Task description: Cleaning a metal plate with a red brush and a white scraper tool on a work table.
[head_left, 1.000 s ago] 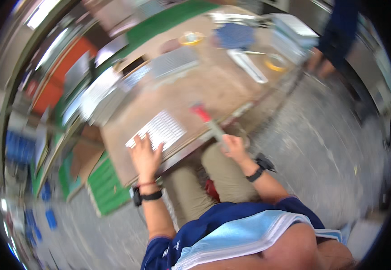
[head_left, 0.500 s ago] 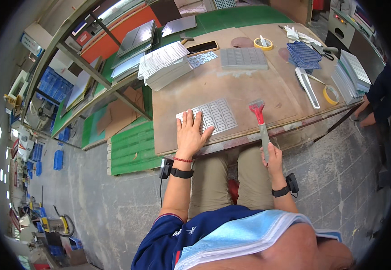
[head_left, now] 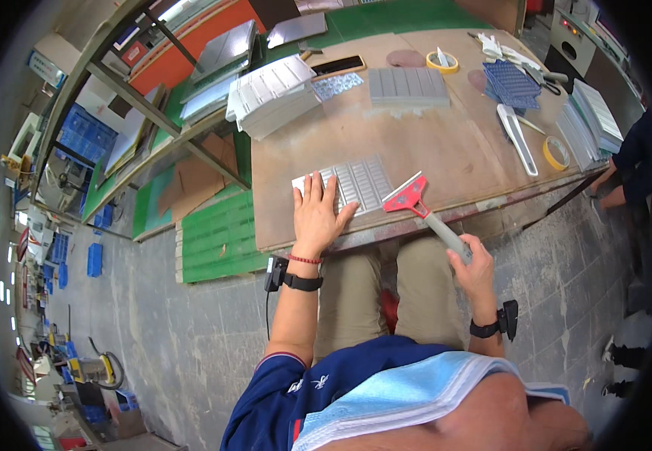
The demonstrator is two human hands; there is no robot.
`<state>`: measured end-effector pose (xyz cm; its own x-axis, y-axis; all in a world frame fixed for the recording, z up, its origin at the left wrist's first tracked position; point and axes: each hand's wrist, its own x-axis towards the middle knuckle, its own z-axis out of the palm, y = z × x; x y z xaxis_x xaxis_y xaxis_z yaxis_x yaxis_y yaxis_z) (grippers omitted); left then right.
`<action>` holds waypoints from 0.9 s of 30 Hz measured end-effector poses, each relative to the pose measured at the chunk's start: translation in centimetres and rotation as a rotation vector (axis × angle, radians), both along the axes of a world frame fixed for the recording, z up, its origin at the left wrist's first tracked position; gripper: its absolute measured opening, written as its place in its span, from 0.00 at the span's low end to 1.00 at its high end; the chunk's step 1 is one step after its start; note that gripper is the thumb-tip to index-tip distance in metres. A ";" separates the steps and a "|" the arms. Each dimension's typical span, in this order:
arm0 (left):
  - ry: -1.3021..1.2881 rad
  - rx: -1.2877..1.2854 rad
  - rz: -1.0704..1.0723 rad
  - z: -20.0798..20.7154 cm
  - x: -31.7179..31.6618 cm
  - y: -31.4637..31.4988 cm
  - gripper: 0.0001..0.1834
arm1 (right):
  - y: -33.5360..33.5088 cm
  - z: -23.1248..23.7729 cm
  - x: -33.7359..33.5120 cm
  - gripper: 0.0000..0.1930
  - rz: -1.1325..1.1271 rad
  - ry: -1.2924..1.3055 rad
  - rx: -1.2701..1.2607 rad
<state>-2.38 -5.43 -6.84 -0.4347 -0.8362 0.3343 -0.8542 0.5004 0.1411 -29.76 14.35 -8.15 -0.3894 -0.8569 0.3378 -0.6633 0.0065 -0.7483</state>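
My left hand (head_left: 316, 219) lies flat with fingers spread on a thin silvery sheet (head_left: 369, 183) of slotted rows, near the front edge of the tabletop. In my right hand (head_left: 478, 269) is the grey handle of a scraper (head_left: 410, 198). Its red head and straight blade are tilted beside the sheet's right edge; whether the blade touches the sheet I cannot tell. Part of the sheet is hidden under my left hand.
Tall pale sheet stacks (head_left: 275, 94) stand at the back left, near a phone (head_left: 339, 67). A grey stack (head_left: 409, 87) lies at the back middle. To the right are a white-handled cutter (head_left: 516, 139), tape rolls (head_left: 556, 152), blue sheets (head_left: 512, 84) and upright sheets (head_left: 589, 124). Another person (head_left: 636, 158) is at far right.
The scraper has swung left and turned so that its blade is broadside near the sheet. My right hand has shifted slightly right. My left hand stays on the sheet.
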 end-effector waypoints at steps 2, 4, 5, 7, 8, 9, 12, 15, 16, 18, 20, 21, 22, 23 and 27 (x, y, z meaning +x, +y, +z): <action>-0.016 -0.005 0.000 0.0 0.1 -0.5 0.38 | -0.5 -0.2 -0.5 0.16 0.000 0.040 0.006; 0.003 -0.033 -0.015 0.1 0.0 -1.0 0.38 | -0.4 0.1 -0.9 0.18 -0.006 0.065 -0.008; 0.015 -0.033 -0.018 0.2 0.0 -0.9 0.38 | -0.3 0.8 -0.8 0.18 -0.018 0.043 -0.003; 0.036 -0.042 -0.024 0.5 -0.1 -1.4 0.39 | -0.1 1.9 -0.9 0.18 -0.016 0.016 0.019; 0.035 -0.024 -0.016 0.4 -0.2 -1.4 0.39 | 0.0 2.3 -1.1 0.18 -0.021 0.050 -0.014; 0.038 -0.039 -0.016 0.4 -0.2 -1.4 0.38 | 0.2 2.7 -1.4 0.19 -0.025 0.085 -0.052; 0.027 -0.024 -0.002 -0.2 0.0 -1.1 0.38 | 0.9 3.2 -1.7 0.20 0.060 0.150 0.016; 0.028 -0.019 0.002 -0.5 0.0 -0.7 0.39 | 1.5 3.8 -1.7 0.21 0.146 0.209 0.012; 0.028 -0.022 0.001 -0.4 0.0 -0.5 0.39 | 1.5 4.3 -1.5 0.21 0.145 0.213 0.014; 0.031 -0.026 0.002 -0.3 -0.1 -0.3 0.39 | 1.0 5.4 -1.0 0.21 0.192 0.260 -0.005; 0.024 -0.021 0.000 -0.2 -0.1 -0.3 0.39 | 0.5 5.9 -0.7 0.21 0.197 0.290 0.023; 0.024 -0.023 0.003 -0.2 -0.1 -0.4 0.39 | 0.3 6.1 -0.6 0.21 0.201 0.318 0.051; 0.021 -0.027 0.000 -0.2 -0.1 -0.4 0.39 | 0.1 6.4 -0.5 0.21 0.204 0.318 0.050; 0.019 -0.030 -0.003 -0.2 -0.1 -0.5 0.39 | -0.1 6.7 -0.5 0.21 0.206 0.345 0.063; 0.027 -0.036 -0.004 -0.2 -0.1 -0.7 0.39 | -0.8 7.8 -0.3 0.22 0.205 0.419 0.111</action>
